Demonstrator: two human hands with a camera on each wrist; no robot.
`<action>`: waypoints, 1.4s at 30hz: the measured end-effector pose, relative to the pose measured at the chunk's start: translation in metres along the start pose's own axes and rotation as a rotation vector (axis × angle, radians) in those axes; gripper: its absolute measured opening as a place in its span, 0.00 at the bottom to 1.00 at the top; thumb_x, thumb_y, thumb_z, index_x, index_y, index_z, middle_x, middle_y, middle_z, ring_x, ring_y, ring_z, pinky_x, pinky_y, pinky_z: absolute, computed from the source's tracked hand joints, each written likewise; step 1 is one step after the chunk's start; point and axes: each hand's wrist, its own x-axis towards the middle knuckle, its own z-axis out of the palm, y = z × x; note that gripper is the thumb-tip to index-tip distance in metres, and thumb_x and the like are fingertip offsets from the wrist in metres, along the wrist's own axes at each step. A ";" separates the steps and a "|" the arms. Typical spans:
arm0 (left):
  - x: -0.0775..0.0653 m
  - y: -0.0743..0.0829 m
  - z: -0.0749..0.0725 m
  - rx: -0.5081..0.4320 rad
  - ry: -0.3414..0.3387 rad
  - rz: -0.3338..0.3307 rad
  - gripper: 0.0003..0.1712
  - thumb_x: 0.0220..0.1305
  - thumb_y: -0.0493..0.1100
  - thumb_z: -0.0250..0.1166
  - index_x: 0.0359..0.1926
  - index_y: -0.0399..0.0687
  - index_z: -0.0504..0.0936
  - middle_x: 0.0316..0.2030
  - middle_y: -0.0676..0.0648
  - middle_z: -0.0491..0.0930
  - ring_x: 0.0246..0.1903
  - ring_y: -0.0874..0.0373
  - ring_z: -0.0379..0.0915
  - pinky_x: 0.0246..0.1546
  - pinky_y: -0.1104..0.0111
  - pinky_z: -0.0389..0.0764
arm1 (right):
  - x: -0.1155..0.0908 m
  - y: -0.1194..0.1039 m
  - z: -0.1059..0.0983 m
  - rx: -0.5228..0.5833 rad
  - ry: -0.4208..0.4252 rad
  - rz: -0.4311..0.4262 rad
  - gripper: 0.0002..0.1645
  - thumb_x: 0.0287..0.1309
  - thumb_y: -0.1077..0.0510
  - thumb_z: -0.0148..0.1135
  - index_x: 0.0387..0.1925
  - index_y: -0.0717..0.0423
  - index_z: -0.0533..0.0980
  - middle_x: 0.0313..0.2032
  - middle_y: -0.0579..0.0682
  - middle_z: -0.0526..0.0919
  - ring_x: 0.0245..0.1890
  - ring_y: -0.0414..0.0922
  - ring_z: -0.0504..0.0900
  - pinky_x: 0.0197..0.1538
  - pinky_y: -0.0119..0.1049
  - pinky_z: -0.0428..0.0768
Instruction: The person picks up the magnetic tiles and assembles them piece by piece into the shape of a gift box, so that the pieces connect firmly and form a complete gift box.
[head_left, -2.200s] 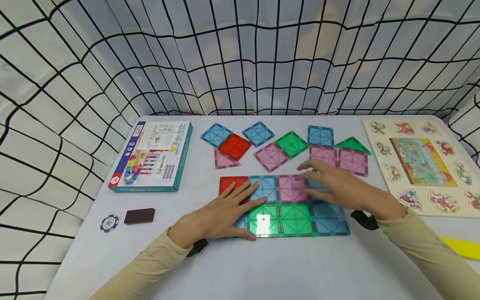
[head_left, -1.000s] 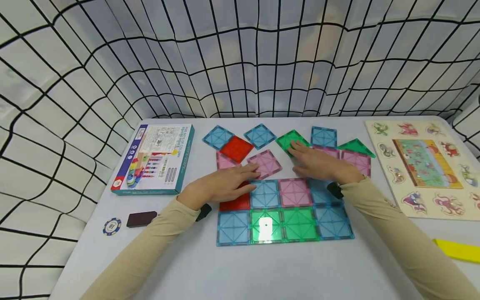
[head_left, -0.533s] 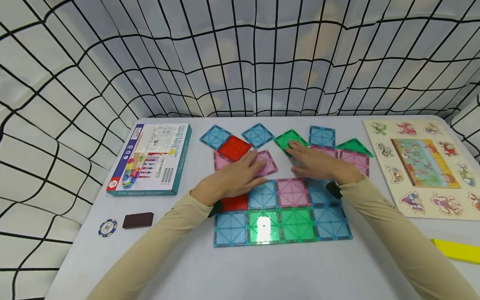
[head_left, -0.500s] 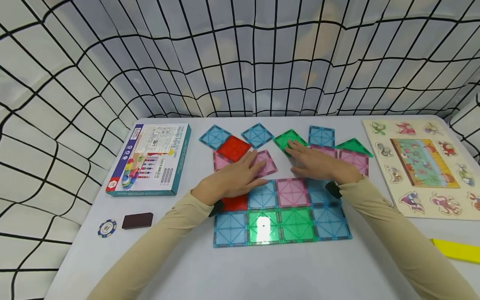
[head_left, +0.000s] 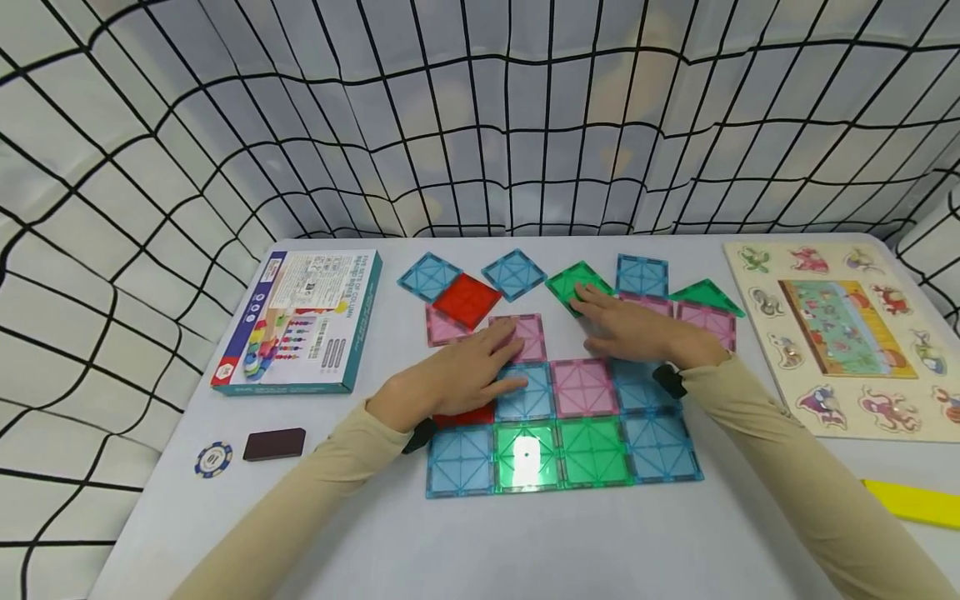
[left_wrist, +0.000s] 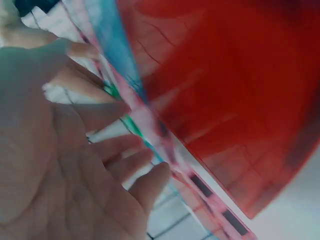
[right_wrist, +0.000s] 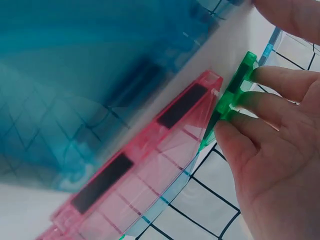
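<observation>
Two rows of see-through square magnetic tiles lie joined in a block: red, light blue [head_left: 528, 400], pink [head_left: 583, 388] and blue above; blue [head_left: 461, 461], two green [head_left: 596, 452] and blue [head_left: 663, 448] below. My left hand [head_left: 457, 375] rests its outstretched fingertips on a loose pink tile [head_left: 532, 337], whose lower edge lies along the block's top. Its palm covers most of the red tile [left_wrist: 225, 100]. With extended fingers, my right hand [head_left: 637, 327] touches a green square tile [head_left: 568, 279]; the right wrist view shows fingertips at that green tile [right_wrist: 232, 90].
Behind lie loose tiles: a red one [head_left: 467, 302], blue ones [head_left: 514, 274], pink ones [head_left: 707, 323] and a green triangle [head_left: 707, 295]. A boxed set [head_left: 300, 321] stands left, near a poker chip [head_left: 213, 459] and a dark block [head_left: 274, 444]. A puzzle board [head_left: 765, 333] and yellow piece [head_left: 911, 502] lie right.
My left hand has gone from the block to the loose pink tile, which has turned straight and slid down to the block's top edge. My right hand has moved to the green tile and stayed.
</observation>
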 end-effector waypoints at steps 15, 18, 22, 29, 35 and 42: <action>-0.052 0.028 0.042 0.029 -0.017 0.079 0.72 0.52 0.75 0.75 0.82 0.39 0.53 0.83 0.34 0.39 0.82 0.38 0.34 0.80 0.48 0.43 | -0.016 0.003 0.009 0.144 0.080 -0.058 0.31 0.77 0.54 0.59 0.73 0.64 0.69 0.78 0.66 0.60 0.72 0.66 0.69 0.71 0.66 0.67; -0.049 0.026 0.044 0.016 -0.002 0.096 0.72 0.51 0.75 0.75 0.82 0.40 0.53 0.83 0.34 0.39 0.82 0.37 0.34 0.80 0.48 0.43 | -0.010 -0.001 0.013 0.119 0.046 0.003 0.39 0.78 0.48 0.57 0.79 0.64 0.59 0.81 0.67 0.48 0.78 0.67 0.54 0.76 0.66 0.57; -0.047 0.024 0.043 0.018 0.013 0.103 0.72 0.49 0.76 0.75 0.82 0.42 0.54 0.83 0.35 0.40 0.82 0.38 0.36 0.80 0.48 0.44 | -0.010 -0.001 0.013 0.135 0.006 0.018 0.42 0.78 0.47 0.57 0.81 0.62 0.56 0.82 0.65 0.43 0.81 0.65 0.43 0.78 0.65 0.50; -0.049 0.024 0.036 0.021 0.000 0.087 0.73 0.48 0.75 0.77 0.82 0.41 0.54 0.83 0.34 0.41 0.82 0.37 0.35 0.80 0.49 0.44 | -0.018 0.007 0.008 0.173 -0.010 -0.055 0.32 0.76 0.50 0.60 0.76 0.55 0.69 0.81 0.57 0.53 0.80 0.62 0.53 0.76 0.65 0.57; -0.053 0.023 0.031 0.000 -0.003 0.079 0.73 0.48 0.74 0.78 0.82 0.42 0.54 0.83 0.35 0.41 0.82 0.38 0.36 0.80 0.49 0.45 | -0.015 -0.002 0.010 0.200 -0.035 -0.083 0.31 0.75 0.51 0.62 0.75 0.52 0.70 0.82 0.54 0.53 0.80 0.61 0.54 0.76 0.65 0.59; -0.053 0.020 0.031 -0.030 0.015 0.099 0.72 0.48 0.72 0.79 0.82 0.43 0.54 0.83 0.36 0.40 0.82 0.38 0.36 0.80 0.49 0.45 | -0.014 -0.010 0.018 0.226 -0.049 -0.092 0.35 0.76 0.51 0.60 0.79 0.51 0.64 0.83 0.55 0.47 0.81 0.62 0.50 0.75 0.67 0.58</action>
